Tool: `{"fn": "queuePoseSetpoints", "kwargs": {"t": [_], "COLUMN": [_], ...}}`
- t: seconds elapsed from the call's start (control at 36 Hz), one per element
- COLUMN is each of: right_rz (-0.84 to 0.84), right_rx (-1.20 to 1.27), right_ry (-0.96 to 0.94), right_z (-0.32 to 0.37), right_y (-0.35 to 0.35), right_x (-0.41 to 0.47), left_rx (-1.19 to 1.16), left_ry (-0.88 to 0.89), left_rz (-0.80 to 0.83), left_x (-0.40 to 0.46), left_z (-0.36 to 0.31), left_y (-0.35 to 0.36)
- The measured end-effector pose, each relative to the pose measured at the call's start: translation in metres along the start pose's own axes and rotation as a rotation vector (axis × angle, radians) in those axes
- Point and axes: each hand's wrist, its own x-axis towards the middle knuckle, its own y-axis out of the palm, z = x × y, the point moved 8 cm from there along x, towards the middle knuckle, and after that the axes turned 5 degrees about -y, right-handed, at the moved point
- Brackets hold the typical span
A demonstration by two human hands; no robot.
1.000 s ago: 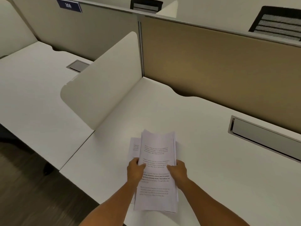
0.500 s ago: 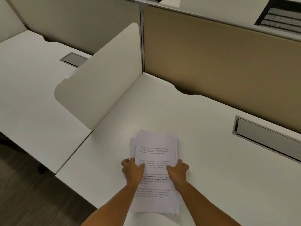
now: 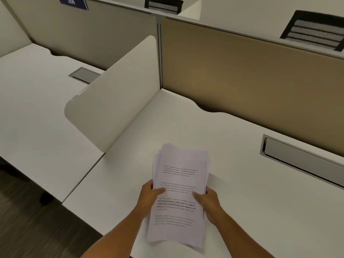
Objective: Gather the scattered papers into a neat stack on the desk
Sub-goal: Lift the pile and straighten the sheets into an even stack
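Note:
A stack of white printed papers (image 3: 181, 185) is over the white desk (image 3: 242, 192), near its front edge. The sheets lie nearly flush, with a few edges fanned out at the top left. My left hand (image 3: 149, 197) grips the stack's left edge, thumb on the top page. My right hand (image 3: 206, 200) grips the right edge the same way. Whether the stack rests on the desk or is lifted slightly I cannot tell.
A white curved divider (image 3: 115, 101) stands to the left, between this desk and the neighbouring desk (image 3: 33, 108). A tan partition panel (image 3: 251, 71) closes the back. A metal cable tray lid (image 3: 301, 161) is set into the desk at the right. Dark floor (image 3: 28, 220) lies lower left.
The sheets that stuck out at the stack's left side are now drawn in closer under the top page. Both hands have stayed on the stack's sides.

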Motion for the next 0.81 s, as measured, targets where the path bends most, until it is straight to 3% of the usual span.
{"fn": "queuePoseSetpoints", "kwargs": {"t": [0.19,0.42,0.64,0.81], "right_rz": [0.018,-0.143,-0.208,-0.159], "right_rx": [-0.036,-0.076,-0.113,-0.049], "right_ry": [-0.214,-0.457,-0.443,-0.463], "right_z": [0.046,0.085,0.054,0.046], "right_y": [-0.059,-0.141,-0.193,-0.207], "right_x": [-0.037,-0.094,-0.126,-0.133], "left_rx": [0.083,0.162,0.235,0.247], "left_ry": [0.183,0.291,0.288,0.265], "left_rz": [0.193,0.294,0.364,0.411], "left_x": [-0.028,-0.061,-0.079,-0.087], "left_z": [-0.049,-0.081,-0.047,-0.029], "left_y": [0.05,0.132,0.19,0.2]}}
